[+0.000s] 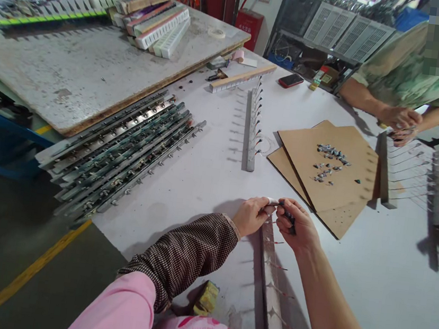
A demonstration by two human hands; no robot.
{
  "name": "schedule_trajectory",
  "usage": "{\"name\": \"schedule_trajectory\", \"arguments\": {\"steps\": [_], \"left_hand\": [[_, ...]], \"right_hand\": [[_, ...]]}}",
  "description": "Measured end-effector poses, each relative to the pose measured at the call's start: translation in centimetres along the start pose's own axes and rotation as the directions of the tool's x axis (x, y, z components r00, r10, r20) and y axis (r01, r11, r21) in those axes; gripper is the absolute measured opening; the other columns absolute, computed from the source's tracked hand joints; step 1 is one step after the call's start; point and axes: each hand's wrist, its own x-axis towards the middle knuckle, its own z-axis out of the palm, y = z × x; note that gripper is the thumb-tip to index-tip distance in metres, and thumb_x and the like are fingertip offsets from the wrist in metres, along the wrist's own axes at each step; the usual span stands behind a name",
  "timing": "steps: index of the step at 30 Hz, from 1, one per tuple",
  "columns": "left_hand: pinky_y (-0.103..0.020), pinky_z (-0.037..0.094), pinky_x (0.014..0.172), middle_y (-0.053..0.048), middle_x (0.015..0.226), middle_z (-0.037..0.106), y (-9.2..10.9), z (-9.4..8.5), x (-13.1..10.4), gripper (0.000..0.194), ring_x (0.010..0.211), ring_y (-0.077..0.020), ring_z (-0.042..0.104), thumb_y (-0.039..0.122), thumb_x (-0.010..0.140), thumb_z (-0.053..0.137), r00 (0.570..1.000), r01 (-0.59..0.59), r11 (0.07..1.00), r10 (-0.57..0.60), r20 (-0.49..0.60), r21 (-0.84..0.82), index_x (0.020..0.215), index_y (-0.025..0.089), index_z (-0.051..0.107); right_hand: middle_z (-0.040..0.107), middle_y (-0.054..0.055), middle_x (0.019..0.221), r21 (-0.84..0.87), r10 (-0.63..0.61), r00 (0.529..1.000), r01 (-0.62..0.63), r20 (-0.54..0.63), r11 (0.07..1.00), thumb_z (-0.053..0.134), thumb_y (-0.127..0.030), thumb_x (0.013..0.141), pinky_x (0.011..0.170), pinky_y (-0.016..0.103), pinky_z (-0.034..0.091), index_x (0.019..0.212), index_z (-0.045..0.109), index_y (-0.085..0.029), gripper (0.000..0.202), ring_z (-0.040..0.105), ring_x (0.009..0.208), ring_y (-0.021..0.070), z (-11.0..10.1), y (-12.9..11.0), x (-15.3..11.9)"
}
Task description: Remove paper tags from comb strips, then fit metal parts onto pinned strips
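Observation:
My left hand (252,216) is closed at the far end of a long metal bar (273,288), its fingers pinching something small and pale. Close beside it, my right hand (296,224) is closed around a dark tool with a black handle (290,217). The fingertips of both hands nearly meet above the bar. Thin wires with reddish tips stick out along the bar's right side. Small grey pieces (333,153) lie on brown cardboard (345,185) beyond my right hand.
A second bar with wires (251,131) stands ahead. Stacked metal strips (125,147) lie at the left. Across the table are a person's hands (403,123) near another wired bar (385,171). A yellow block (207,297) sits near my body; a phone (291,81) lies farther back.

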Motion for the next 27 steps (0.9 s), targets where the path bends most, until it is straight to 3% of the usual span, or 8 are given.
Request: {"name": "schedule_trajectory", "arguments": {"steps": [8, 9, 13, 17, 21, 27], "left_hand": [[-0.032, 0.055, 0.088, -0.003, 0.091, 0.072, 0.0, 0.1, -0.3, 0.008, 0.091, -0.0201, 0.069, 0.024, 0.098, 0.056, 1.000, 0.019, 1.000, -0.019, -0.009, -0.015, 0.095, 0.022, 0.063], [-0.033, 0.056, 0.090, -0.004, 0.095, 0.073, 0.0, 0.1, -0.4, 0.008, 0.094, -0.0200, 0.070, 0.023, 0.098, 0.056, 1.000, 0.008, 0.999, -0.010, -0.026, -0.047, 0.102, 0.022, 0.062], [-0.035, 0.057, 0.098, -0.007, 0.113, 0.074, -0.1, 0.2, -0.6, 0.040, 0.107, -0.0199, 0.071, 0.024, 0.098, 0.057, 0.991, -0.106, 0.985, 0.093, -0.095, -0.139, 0.137, 0.021, 0.050], [-0.036, 0.057, 0.100, -0.008, 0.113, 0.075, -0.3, 0.2, -0.2, 0.029, 0.108, -0.0217, 0.071, 0.024, 0.099, 0.055, 0.981, -0.191, 0.981, 0.190, -0.030, -0.022, 0.127, 0.021, 0.061], [-0.031, 0.058, 0.099, -0.005, 0.119, 0.075, -0.2, 0.5, 0.1, 0.026, 0.110, -0.0183, 0.072, 0.026, 0.102, 0.051, 0.991, -0.130, 0.983, 0.126, -0.036, -0.133, 0.126, 0.023, 0.061], [-0.028, 0.060, 0.095, -0.004, 0.120, 0.076, 0.0, 0.8, 0.0, 0.024, 0.107, -0.0173, 0.074, 0.029, 0.102, 0.052, 0.997, -0.066, 0.973, 0.056, -0.054, -0.219, 0.124, 0.024, 0.061]], "right_hand": [[0.055, -0.003, 0.054, -0.093, -0.001, 1.000, -0.001, -0.016, 0.996, 0.094, -0.036, 0.062, 0.035, 0.014, 0.022, 0.075, 0.069, -0.019, 0.033, 0.033, 0.041, 0.0028, 0.1, 0.3, 0.0], [0.055, -0.003, 0.054, -0.098, -0.003, 1.000, 0.001, -0.019, 0.995, 0.094, -0.036, 0.062, 0.035, 0.013, 0.022, 0.077, 0.069, -0.019, 0.034, 0.034, 0.042, 0.0029, 0.1, 0.4, 0.0], [0.054, -0.005, 0.053, -0.070, -0.001, 1.000, -0.001, -0.024, 0.998, 0.095, -0.040, 0.063, 0.035, 0.013, 0.022, 0.084, 0.067, -0.021, 0.040, 0.032, 0.040, 0.0023, -0.2, 0.9, 0.0], [0.056, -0.005, 0.054, -0.015, 0.019, 0.998, -0.020, -0.057, 1.000, 0.093, -0.048, 0.065, 0.034, 0.014, 0.024, 0.079, 0.064, -0.020, 0.043, 0.033, 0.037, 0.0021, -1.1, 1.7, -0.2], [0.060, -0.003, 0.061, 0.030, 0.039, 0.989, -0.035, -0.140, 0.999, 0.091, -0.048, 0.068, 0.032, 0.014, 0.027, 0.087, 0.069, -0.017, 0.043, 0.035, 0.040, 0.0027, -2.2, 1.5, -0.1], [0.068, 0.003, 0.076, 0.141, 0.042, 0.962, -0.003, -0.271, 0.990, 0.086, -0.024, 0.059, 0.031, 0.013, 0.030, 0.078, 0.069, -0.018, 0.027, 0.049, 0.053, 0.0069, -3.2, 1.0, 0.1]]}}
